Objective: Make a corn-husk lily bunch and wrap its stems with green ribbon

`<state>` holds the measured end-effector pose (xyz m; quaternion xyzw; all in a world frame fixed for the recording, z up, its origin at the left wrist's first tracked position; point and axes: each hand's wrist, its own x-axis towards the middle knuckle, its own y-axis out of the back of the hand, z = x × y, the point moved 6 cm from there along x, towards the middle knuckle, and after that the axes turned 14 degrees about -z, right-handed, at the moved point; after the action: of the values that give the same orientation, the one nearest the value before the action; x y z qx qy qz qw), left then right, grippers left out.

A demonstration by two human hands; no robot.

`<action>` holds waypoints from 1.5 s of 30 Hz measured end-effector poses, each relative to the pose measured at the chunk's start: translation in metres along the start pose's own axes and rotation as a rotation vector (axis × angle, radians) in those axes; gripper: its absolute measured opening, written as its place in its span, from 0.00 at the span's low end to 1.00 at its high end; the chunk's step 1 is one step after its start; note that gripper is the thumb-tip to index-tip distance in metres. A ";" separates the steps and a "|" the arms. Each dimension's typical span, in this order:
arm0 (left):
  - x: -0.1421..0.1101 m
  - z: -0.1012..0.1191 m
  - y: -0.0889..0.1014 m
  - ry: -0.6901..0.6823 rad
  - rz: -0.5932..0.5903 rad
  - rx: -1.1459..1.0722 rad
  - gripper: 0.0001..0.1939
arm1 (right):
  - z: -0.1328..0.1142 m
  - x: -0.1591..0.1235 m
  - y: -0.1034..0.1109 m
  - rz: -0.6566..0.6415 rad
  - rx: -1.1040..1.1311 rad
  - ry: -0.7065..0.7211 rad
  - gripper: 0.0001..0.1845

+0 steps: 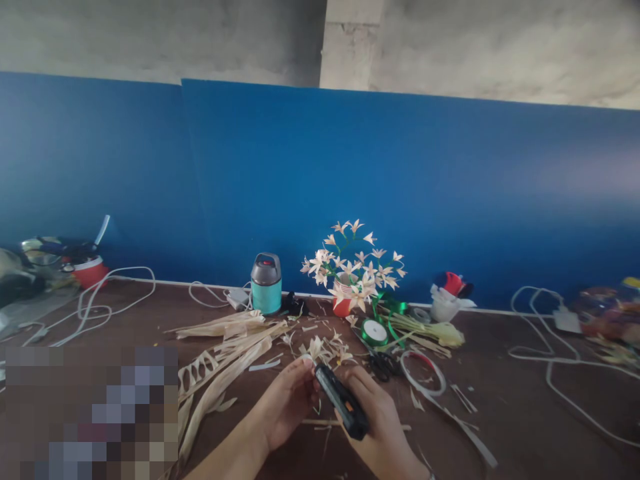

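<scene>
My left hand (293, 395) is closed, pinching a small pale flower (315, 348) of dried husk at its base. In my right hand (376, 407) is a black glue gun (341, 401) with an orange mark on its side. Its nose points up and left, close to the flower's base and my left fingertips; whether it touches the flower I cannot tell. Behind my hands lie loose husk petals and scraps (337, 347). A red and white cup (341, 305) holds a bunch of similar flowers (367, 275) on green stems.
Long dried husks (220, 383) spread to the left. Green ribbon (375, 332) on a spool, black scissors (384, 365) and a white tape ring (423, 373) lie to the right. A turquoise flask (267, 293) stands behind. White cables (550, 360) run along the right before the blue partition (400, 180).
</scene>
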<state>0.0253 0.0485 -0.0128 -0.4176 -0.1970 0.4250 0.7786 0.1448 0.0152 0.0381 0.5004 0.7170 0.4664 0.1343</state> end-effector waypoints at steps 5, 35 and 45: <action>-0.001 0.000 -0.002 0.009 -0.005 0.004 0.09 | -0.002 0.000 0.002 0.010 -0.001 0.010 0.14; 0.000 -0.001 0.001 0.001 -0.036 -0.002 0.08 | 0.000 -0.002 0.000 0.011 -0.001 0.006 0.10; 0.000 0.000 -0.004 -0.003 -0.085 0.032 0.07 | -0.002 0.000 0.002 0.028 -0.034 0.013 0.11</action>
<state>0.0276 0.0474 -0.0091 -0.3955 -0.2092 0.3952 0.8022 0.1449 0.0145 0.0408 0.5051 0.7028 0.4833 0.1316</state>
